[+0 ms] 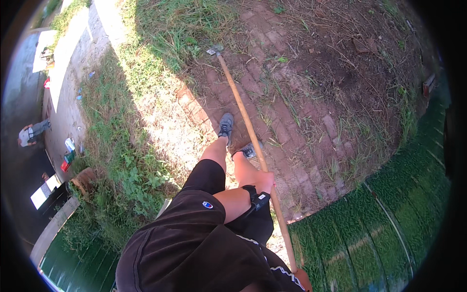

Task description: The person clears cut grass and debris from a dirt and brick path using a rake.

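A long-handled hoe runs from the bottom of the view up to the upper middle, its wooden handle [242, 106] slanting past the wearer's shoes. The metal hoe head [215, 49] is at ground level, at the border between green grass and the brick paving [288, 124]. My left hand [265, 181] is closed around the middle of the handle, with a black device strapped at its wrist. Lower down, my right hand [303, 279] grips the handle near its rear end, partly cut off by the picture's lower edge.
Artificial-grass fencing [365, 237] curves along the lower right. Dry stems and soil [350, 69] cover the upper right. Weeds [135, 179] grow at left beside a reddish block [84, 180]. Farther left, another person [31, 134] stands near a paved strip with litter.
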Available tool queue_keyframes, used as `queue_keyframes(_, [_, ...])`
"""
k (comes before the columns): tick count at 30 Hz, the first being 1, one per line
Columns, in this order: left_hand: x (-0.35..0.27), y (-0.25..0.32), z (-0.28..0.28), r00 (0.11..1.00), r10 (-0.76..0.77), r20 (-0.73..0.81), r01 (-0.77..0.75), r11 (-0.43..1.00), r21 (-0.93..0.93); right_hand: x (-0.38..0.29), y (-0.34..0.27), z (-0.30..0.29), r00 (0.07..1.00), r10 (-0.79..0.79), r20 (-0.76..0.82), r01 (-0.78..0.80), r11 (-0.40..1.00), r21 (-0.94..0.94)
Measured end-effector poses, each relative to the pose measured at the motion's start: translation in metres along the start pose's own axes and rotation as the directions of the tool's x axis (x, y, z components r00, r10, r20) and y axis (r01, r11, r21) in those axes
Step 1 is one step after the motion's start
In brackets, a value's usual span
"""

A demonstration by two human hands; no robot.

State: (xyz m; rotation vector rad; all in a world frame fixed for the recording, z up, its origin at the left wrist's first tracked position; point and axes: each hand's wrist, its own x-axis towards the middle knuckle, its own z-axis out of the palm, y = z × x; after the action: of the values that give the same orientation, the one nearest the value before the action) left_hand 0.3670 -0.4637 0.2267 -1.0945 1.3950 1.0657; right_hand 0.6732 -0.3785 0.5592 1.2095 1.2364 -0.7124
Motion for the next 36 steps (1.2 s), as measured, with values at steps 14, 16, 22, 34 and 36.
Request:
queue_keyframes(14, [-0.015, 0.004, -0.016, 0.977, 0.025, 0.212, 0.039, 0.955, -0.294, -0.02, 0.044, 0.028, 0.961, -0.053, -0.272, 0.002, 0.983, -0.185])
queue_keyframes(16, [-0.01, -0.015, -0.02, 0.941, -0.021, 0.337, 0.117, 0.957, -0.266, -0.032, 0.016, 0.036, 0.954, -0.004, -0.299, -0.036, 0.991, -0.126])
queue_keyframes(22, [-0.03, 0.014, -0.037, 0.848, 0.042, 0.529, -0.086, 0.995, 0.059, 0.025, -0.04, -0.011, 0.873, -0.191, -0.449, 0.096, 0.969, -0.226])
queue_keyframes(34, [-0.104, 0.015, -0.099, 0.743, 0.3, 0.598, -0.494, 0.849, 0.189, -0.011, 0.078, 0.028, 0.924, -0.376, -0.069, 0.355, 0.776, 0.521])
queue_keyframes(36, [-0.119, 0.025, -0.129, 0.77, 0.349, 0.535, -0.531, 0.814, 0.234, 0.012, 0.066, 0.034, 0.877, -0.456, -0.149, 0.471, 0.758, 0.451])
